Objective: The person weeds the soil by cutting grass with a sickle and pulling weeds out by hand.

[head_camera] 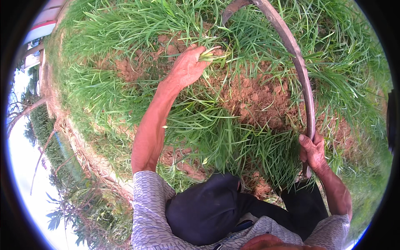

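My left hand (pixel 190 64) is closed around a small bunch of cut-looking grass-like stems (pixel 210 55), whose pale ends point right, above reddish soil. My right hand (pixel 313 152) grips the lower part of a long, curved wooden tool handle (pixel 297 59). The handle arcs up past the top of the view; a short, darker piece (pixel 232 12) angles down from it into the green leaves, its tip partly hidden. Long, narrow green leaves (pixel 228 128) grow in clumps between my two arms.
Bare reddish soil (pixel 256 97) lies between rows of narrow-leaved plants (pixel 131 31). My dark-trousered knee (pixel 206 206) is bent close to the plants. A dry, pale strip of ground (pixel 93 161) borders the plot on the left, with bare branches and shrubs (pixel 93 215) beyond.
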Available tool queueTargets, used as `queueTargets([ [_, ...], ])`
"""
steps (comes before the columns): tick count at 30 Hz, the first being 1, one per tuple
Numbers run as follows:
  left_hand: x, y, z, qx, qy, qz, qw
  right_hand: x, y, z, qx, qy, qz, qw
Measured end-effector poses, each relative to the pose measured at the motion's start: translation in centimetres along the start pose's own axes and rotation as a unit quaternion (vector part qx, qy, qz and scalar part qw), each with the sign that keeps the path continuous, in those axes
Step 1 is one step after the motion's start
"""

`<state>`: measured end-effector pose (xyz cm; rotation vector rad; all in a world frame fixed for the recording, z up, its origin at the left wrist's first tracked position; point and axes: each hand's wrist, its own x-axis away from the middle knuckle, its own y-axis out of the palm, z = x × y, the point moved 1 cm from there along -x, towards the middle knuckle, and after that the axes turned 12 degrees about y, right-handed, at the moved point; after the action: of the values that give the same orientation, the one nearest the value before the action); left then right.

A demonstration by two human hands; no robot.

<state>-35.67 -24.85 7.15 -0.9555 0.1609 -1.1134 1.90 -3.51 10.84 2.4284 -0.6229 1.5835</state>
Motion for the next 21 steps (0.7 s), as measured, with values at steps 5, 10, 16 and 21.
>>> queueTargets([
  [5, 4.2, 4.9, 3.0, -0.072, 0.169, -0.078, 0.98, 2.4, -3.3, 0.5, 0.033, -0.021, 0.026, 0.999],
  [10, 0.5, 4.8, 1.7, -0.102, 0.064, 0.101, 0.988, 3.8, -3.9, 1.4, 0.058, -0.005, 0.041, 0.997],
  [16, -3.7, 6.8, 0.8, -0.08, 0.017, 0.164, 0.983, 2.5, -3.3, 1.8, 0.102, -0.002, 0.064, 0.993],
  [21, -5.1, 8.6, 0.3, -0.075, 0.003, 0.204, 0.976, 1.2, -2.8, 2.8, 0.221, -0.069, 0.13, 0.964],
])
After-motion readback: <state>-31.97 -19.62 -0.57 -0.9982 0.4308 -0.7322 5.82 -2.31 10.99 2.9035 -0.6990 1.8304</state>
